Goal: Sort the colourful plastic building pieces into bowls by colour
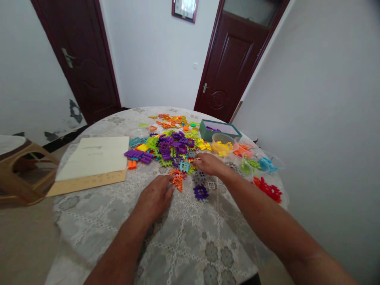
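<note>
Nearest is the cloth (178, 237), pale with grey flowers, over a round table. The left hand (157, 196) rests low over it, fingers bent and close together, thumb a little apart, its fingertips at some orange pieces (177, 181) on the near edge of the heap. To the right of these lie a purple tile (201, 192), a white frame (211, 185) just beside it, and a grey tile (201, 175) behind. The right hand (208, 164) reaches in past them, palm down, fingers bent at the heap's near right side. At this size I cannot tell whether either hand pinches a piece or only touches it.

Beyond the left fingertips sits a blue tile (184, 166), and behind it rises the heap (172, 144), purple on top, with green, yellow and blue pieces around. Purple rods (139, 155) spread out on its left, with orange rods (132, 164) just in front. Farther left, a cream sheet (95, 158) lies on a tan board (89, 182)

On the right, clear tubs hold red (267, 190), blue (267, 164), green (251, 162), orange (243, 150) and yellow (222, 148) pieces. Behind them stands a green box (206, 132) with purple pieces inside. More orange and yellow pieces lie past the heap, and two dark red doors (234, 59) stand beyond the table
</note>
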`<act>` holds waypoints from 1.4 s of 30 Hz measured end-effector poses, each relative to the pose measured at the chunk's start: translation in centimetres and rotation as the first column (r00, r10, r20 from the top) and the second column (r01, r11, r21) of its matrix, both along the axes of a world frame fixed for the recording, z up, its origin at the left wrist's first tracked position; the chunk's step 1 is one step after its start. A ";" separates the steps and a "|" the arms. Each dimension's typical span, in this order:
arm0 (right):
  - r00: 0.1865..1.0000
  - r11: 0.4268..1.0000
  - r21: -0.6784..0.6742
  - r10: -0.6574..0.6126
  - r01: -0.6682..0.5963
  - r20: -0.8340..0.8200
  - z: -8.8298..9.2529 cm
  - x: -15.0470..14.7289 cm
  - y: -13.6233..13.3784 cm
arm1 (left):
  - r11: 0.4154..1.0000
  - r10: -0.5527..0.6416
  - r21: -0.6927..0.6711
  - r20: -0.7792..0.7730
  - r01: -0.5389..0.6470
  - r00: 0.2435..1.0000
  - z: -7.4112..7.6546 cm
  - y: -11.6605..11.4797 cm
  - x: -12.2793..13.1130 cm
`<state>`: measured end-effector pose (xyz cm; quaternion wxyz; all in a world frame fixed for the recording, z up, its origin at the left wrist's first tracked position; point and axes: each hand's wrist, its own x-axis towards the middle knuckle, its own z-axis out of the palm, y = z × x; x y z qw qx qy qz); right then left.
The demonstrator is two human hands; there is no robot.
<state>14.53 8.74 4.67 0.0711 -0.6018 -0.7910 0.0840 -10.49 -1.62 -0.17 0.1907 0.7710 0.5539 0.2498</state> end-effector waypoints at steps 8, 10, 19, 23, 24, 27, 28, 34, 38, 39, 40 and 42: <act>0.983 0.978 0.103 -0.181 0.184 -0.032 -5.4 -2.3 -1.0 | 0.995 -0.036 0.091 -0.151 0.050 0.988 -0.2 0.1 0.1; 0.995 0.987 0.147 -0.059 0.071 -0.084 -6.3 -2.3 -1.7 | 0.996 -0.050 0.062 -0.178 0.062 0.983 0.0 0.0 0.3; 0.857 0.946 0.244 0.302 -0.214 -0.418 -7.0 -0.6 -3.9 | 0.996 -0.053 0.053 -0.233 0.067 0.971 0.4 0.2 0.2; 0.819 0.968 0.197 0.237 -0.155 -0.522 -7.0 -0.3 -3.2 | 0.997 -0.056 0.047 -0.224 0.069 0.973 0.5 0.3 0.2; 0.808 0.976 0.175 0.204 -0.127 -0.553 -7.1 -0.2 -2.9 | 0.996 -0.061 0.048 -0.217 0.073 0.974 0.5 0.3 0.2; 0.749 0.992 0.091 0.129 -0.092 -0.650 -7.6 0.0 -2.3 | 0.995 -0.075 0.049 -0.194 0.086 0.978 0.5 0.3 0.1; 0.721 0.995 0.061 0.102 -0.082 -0.686 -7.7 0.1 -2.2 | 0.995 -0.078 0.048 -0.192 0.089 0.978 0.5 0.3 0.1; 0.425 0.988 -0.149 -0.121 -0.033 -0.897 -7.6 -0.1 -1.8 | 0.991 -0.108 0.052 -0.210 0.121 0.972 0.4 0.5 0.0; 0.154 0.967 -0.254 -0.247 -0.026 -0.957 -7.3 -0.4 -1.8 | 0.991 -0.114 0.050 -0.196 0.126 0.974 0.5 0.4 0.1; 0.093 0.962 -0.270 -0.266 -0.038 -0.960 -7.2 -0.4 -1.8 | 0.990 -0.117 0.055 -0.183 0.129 0.976 0.5 0.4 0.1; 0.038 0.959 -0.278 -0.276 -0.060 -0.960 -7.2 -0.4 -1.7 | 0.989 -0.120 0.061 -0.166 0.132 0.979 0.6 0.4 0.1; -0.060 0.953 -0.276 -0.285 -0.125 -0.957 -7.2 -0.3 -1.7 | 0.988 -0.126 0.073 -0.120 0.135 0.985 0.6 0.3 0.1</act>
